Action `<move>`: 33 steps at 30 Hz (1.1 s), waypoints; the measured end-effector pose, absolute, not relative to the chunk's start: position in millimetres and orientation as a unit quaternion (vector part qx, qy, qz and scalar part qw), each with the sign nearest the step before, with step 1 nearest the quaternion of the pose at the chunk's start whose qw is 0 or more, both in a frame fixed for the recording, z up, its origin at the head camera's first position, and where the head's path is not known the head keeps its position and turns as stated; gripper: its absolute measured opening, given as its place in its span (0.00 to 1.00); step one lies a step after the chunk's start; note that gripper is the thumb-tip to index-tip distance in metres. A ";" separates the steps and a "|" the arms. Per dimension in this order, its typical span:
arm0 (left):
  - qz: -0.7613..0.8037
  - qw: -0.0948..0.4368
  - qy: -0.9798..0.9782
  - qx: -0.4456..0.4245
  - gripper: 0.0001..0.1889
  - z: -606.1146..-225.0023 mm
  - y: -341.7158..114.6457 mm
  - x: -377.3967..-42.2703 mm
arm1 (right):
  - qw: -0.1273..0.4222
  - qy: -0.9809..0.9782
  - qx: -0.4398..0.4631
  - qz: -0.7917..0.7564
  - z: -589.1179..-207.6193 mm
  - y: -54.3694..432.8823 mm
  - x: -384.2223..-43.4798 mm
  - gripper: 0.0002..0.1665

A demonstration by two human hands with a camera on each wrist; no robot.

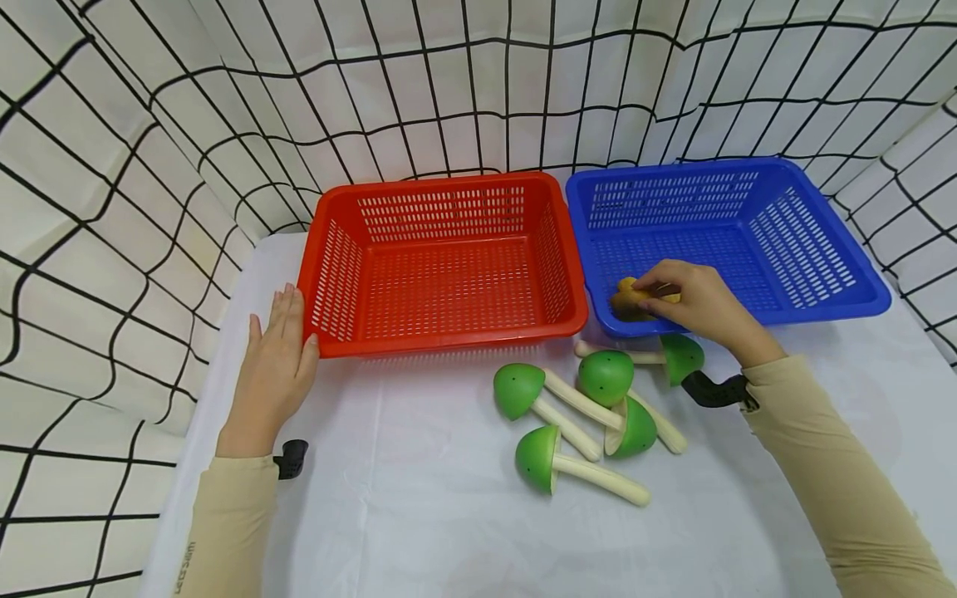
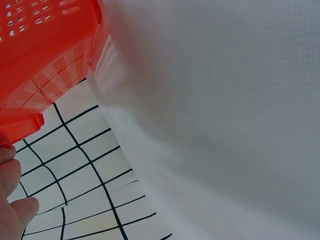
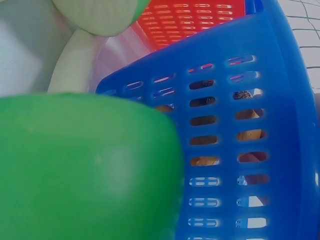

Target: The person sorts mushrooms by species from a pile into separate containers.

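Note:
My left hand (image 1: 275,370) lies flat with straight fingers against the left side of the red basket (image 1: 449,345), its thumb at the front left corner. In the left wrist view, fingertips (image 2: 10,172) touch the basket's rim. Inside the front left corner of the blue basket (image 1: 815,309), my right hand (image 1: 691,303) pinches a brown and yellow piece (image 1: 631,303); its kind I cannot tell, as the fingers partly cover it. In the right wrist view, the blue basket's slotted wall (image 3: 225,120) hides most of that hand.
Several toy mushrooms with green caps (image 1: 537,461) and cream stems lie on the white cloth (image 1: 419,515) in front of the baskets. One mushroom (image 1: 682,359) lies close below the blue basket's front rim. White walls with black grid lines (image 1: 449,83) stand behind and beside the baskets.

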State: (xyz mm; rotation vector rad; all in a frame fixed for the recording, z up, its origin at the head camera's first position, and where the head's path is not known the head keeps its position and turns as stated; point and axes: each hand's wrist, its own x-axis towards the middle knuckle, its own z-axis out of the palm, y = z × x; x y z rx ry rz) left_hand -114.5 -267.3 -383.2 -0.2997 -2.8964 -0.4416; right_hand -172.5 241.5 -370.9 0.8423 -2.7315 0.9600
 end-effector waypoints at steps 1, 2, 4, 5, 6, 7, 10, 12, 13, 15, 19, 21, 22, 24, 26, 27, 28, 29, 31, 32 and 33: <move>-0.149 0.097 -0.979 -0.101 0.31 -383.2 -267.1 -114.5 | 0.065 -0.905 0.276 0.316 -371.1 242.0 -172.4 0.09; -0.149 0.097 -0.979 -0.100 0.31 -383.3 -267.1 -114.5 | 0.065 -0.906 0.271 0.317 -371.3 242.4 -172.2 0.10; -0.148 0.096 -0.979 -0.098 0.31 -383.3 -266.8 -114.3 | 0.066 -0.909 0.262 0.317 -371.2 243.5 -171.5 0.10; -0.148 0.095 -0.979 -0.097 0.31 -383.3 -266.8 -114.3 | 0.067 -0.911 0.258 0.316 -371.2 244.2 -171.1 0.11; -0.148 0.095 -0.980 -0.097 0.31 -383.3 -266.7 -114.1 | 0.067 -0.912 0.255 0.315 -370.9 244.8 -170.7 0.11; -0.148 0.095 -0.980 -0.096 0.31 -383.2 -266.6 -113.9 | 0.067 -0.911 0.253 0.318 -370.6 245.5 -170.4 0.11; -0.149 0.095 -0.979 -0.097 0.31 -383.0 -266.5 -113.5 | 0.066 -0.911 0.248 0.324 -369.5 247.7 -168.9 0.10; -0.149 0.096 -0.979 -0.099 0.31 -382.9 -266.5 -113.4 | 0.064 -0.910 0.245 0.327 -368.8 249.5 -167.3 0.10; -0.149 0.097 -0.979 -0.099 0.31 -383.0 -266.5 -113.4 | 0.064 -0.911 0.242 0.329 -368.5 250.6 -166.1 0.10; -0.149 0.097 -0.979 -0.100 0.31 -383.0 -266.5 -113.5 | 0.067 -0.913 0.236 0.326 -367.8 253.5 -163.5 0.10; -0.148 0.099 -0.979 -0.099 0.31 -383.1 -266.1 -113.8 | 0.083 -0.921 0.223 0.307 -368.6 264.0 -158.1 0.11; -0.148 0.100 -0.979 -0.099 0.31 -383.1 -265.9 -114.1 | 0.092 -0.926 0.212 0.299 -369.0 270.6 -154.8 0.12; -0.148 0.100 -0.979 -0.099 0.31 -383.1 -265.8 -114.2 | 0.095 -0.927 0.206 0.298 -369.2 274.1 -153.0 0.13; -0.148 0.099 -0.979 -0.099 0.31 -383.0 -265.6 -114.4 | 0.101 -0.930 0.193 0.297 -369.7 281.6 -149.5 0.14; -0.148 0.099 -0.979 -0.100 0.31 -382.9 -265.4 -114.4 | 0.107 -0.932 0.176 0.298 -369.5 288.6 -145.8 0.14; -0.148 0.100 -0.979 -0.100 0.31 -382.8 -265.3 -114.4 | 0.113 -0.933 0.168 0.298 -370.2 292.6 -144.4 0.14; -0.148 0.100 -0.979 -0.101 0.31 -382.8 -265.3 -114.4 | 0.117 -0.934 0.158 0.298 -370.8 296.2 -142.8 0.14; -0.148 0.100 -0.979 -0.101 0.31 -382.8 -265.4 -114.4 | 0.122 -0.935 0.148 0.298 -371.5 299.6 -141.4 0.14; -0.150 0.100 -0.978 -0.102 0.31 -382.8 -265.5 -114.1 | 0.131 -0.937 0.132 0.296 -373.8 306.1 -138.4 0.15; -0.151 0.099 -0.978 -0.103 0.31 -382.8 -265.7 -114.0 | 0.135 -0.938 0.125 0.295 -375.2 309.4 -136.8 0.15; -0.152 0.099 -0.978 -0.102 0.31 -382.8 -265.7 -113.8 | 0.137 -0.938 0.121 0.295 -376.5 312.6 -135.1 0.16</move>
